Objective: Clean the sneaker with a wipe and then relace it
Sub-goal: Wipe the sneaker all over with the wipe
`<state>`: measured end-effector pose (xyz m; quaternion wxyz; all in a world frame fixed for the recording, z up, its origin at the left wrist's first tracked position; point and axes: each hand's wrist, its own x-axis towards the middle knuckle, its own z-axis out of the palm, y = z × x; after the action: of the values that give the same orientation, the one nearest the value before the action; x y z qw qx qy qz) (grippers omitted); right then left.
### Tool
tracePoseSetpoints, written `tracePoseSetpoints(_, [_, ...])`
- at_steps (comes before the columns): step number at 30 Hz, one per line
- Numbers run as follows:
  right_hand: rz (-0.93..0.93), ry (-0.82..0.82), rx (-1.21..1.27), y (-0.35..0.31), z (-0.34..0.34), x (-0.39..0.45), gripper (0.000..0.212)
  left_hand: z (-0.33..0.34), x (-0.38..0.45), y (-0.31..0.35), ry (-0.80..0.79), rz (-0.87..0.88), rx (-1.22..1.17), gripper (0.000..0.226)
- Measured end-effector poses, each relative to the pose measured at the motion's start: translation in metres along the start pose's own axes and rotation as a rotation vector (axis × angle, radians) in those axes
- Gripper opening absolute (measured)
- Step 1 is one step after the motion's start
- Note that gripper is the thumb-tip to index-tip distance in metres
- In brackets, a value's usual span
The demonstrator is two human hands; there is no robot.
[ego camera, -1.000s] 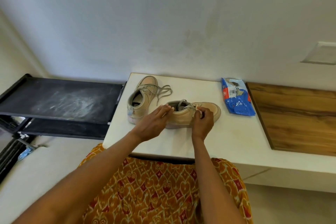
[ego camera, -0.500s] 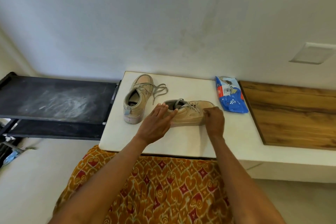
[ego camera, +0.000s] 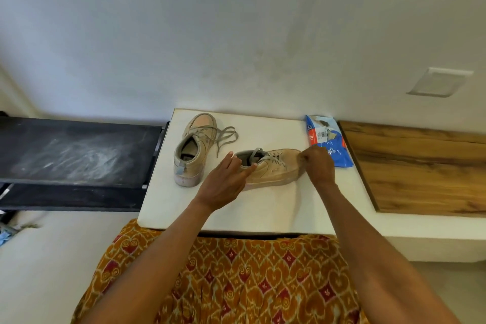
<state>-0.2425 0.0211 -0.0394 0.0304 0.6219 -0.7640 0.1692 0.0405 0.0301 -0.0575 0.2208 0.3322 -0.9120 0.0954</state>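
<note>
Here we see a tan sneaker [ego camera: 273, 169] lying sideways on the white tabletop [ego camera: 263, 208], its toe pointing right and its heel to the left, grey laces [ego camera: 273, 158] threaded across the top. Our left hand [ego camera: 226, 181] rests against the heel end with its fingers straight and held close together, touching the collar of the shoe. Our right hand [ego camera: 317, 166] sits at the toe end with its fingers curled in; we cannot tell whether they pinch anything, since whatever might be between them is hidden by the hand itself. A second sneaker [ego camera: 193, 150] stands farther back and to the left on the same tabletop, toe toward the wall, its laces tied and trailing to the right. A blue packet of wipes [ego camera: 328, 139] lies at the far right edge of the tabletop, just beyond the right hand. A wooden board [ego camera: 426, 171] lies to the right, and a black shelf [ego camera: 76, 152] stands to the left.
</note>
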Motion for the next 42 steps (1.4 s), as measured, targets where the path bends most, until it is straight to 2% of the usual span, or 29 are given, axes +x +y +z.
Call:
tracePoseSetpoints(2, [0.141, 0.024, 0.107, -0.002, -0.001, 0.003, 0.021, -0.002, 0.003, -0.001, 0.017, 0.012, -0.01, 0.041])
tracePoseSetpoints(3, [0.148, 0.02, 0.169, -0.006, 0.0, 0.002, 0.021, -0.003, 0.004, 0.0, 0.036, 0.01, -0.019, 0.041])
tracePoseSetpoints(6, [-0.014, 0.002, 0.282, -0.016, 0.004, -0.009, 0.018, -0.007, 0.006, 0.002, 0.084, 0.002, -0.054, 0.038])
tracePoseSetpoints(9, [-0.127, -0.048, 0.26, -0.008, 0.014, -0.022, 0.025, -0.008, 0.009, 0.001, 0.102, 0.006, -0.062, 0.037])
tracePoseSetpoints(13, [0.147, 0.086, 0.415, -0.001, 0.011, -0.018, 0.018, -0.014, 0.01, 0.001, 0.045, -0.012, -0.079, 0.038])
tracePoseSetpoints(15, [0.196, 0.096, 0.401, -0.014, 0.002, -0.005, 0.017, -0.015, 0.011, 0.002, 0.028, -0.025, -0.085, 0.038])
tracePoseSetpoints(17, [0.078, 0.12, 0.438, -0.038, -0.005, 0.002, 0.021, -0.017, 0.011, 0.004, 0.013, -0.042, -0.092, 0.038])
tracePoseSetpoints(19, [-0.11, 0.072, 0.48, -0.056, -0.003, -0.004, 0.026, -0.019, 0.012, 0.005, 0.01, -0.048, -0.091, 0.038])
tracePoseSetpoints(22, [-0.299, -0.01, 0.303, -0.048, 0.013, -0.018, 0.028, -0.023, 0.013, 0.005, -0.014, -0.039, -0.109, 0.039])
tracePoseSetpoints(24, [-0.295, -0.006, 0.133, -0.028, 0.01, -0.014, 0.024, -0.026, 0.015, 0.005, -0.016, -0.036, -0.111, 0.039])
tracePoseSetpoints(28, [-0.256, -0.129, -0.161, -0.016, 0.0, 0.014, 0.018, -0.029, 0.018, 0.008, -0.013, -0.04, -0.099, 0.038])
tracePoseSetpoints(29, [-0.206, -0.104, -0.148, -0.02, -0.003, 0.018, 0.019, -0.029, 0.018, 0.009, -0.011, -0.042, -0.103, 0.038])
tracePoseSetpoints(32, [-0.036, 0.079, 0.102, -0.036, -0.008, 0.021, 0.025, -0.027, 0.017, 0.009, 0.0, -0.052, -0.12, 0.037])
tracePoseSetpoints(34, [-0.176, 0.073, 0.183, -0.048, -0.007, 0.015, 0.026, -0.027, 0.018, 0.007, -0.007, -0.04, -0.118, 0.037])
tracePoseSetpoints(36, [-0.444, -0.052, 0.111, -0.053, 0.0, 0.008, 0.025, -0.027, 0.019, 0.006, -0.013, -0.036, -0.109, 0.037])
tracePoseSetpoints(37, [-0.514, -0.096, 0.058, -0.051, 0.004, 0.007, 0.024, -0.028, 0.019, 0.006, -0.017, -0.041, -0.112, 0.038])
tracePoseSetpoints(39, [-0.504, -0.101, -0.041, -0.043, 0.006, 0.01, 0.023, -0.029, 0.019, 0.007, -0.01, -0.048, -0.123, 0.037])
tracePoseSetpoints(42, [-0.337, -0.119, -0.203, -0.023, -0.002, 0.02, 0.022, -0.032, 0.02, 0.008, -0.002, -0.031, -0.122, 0.033])
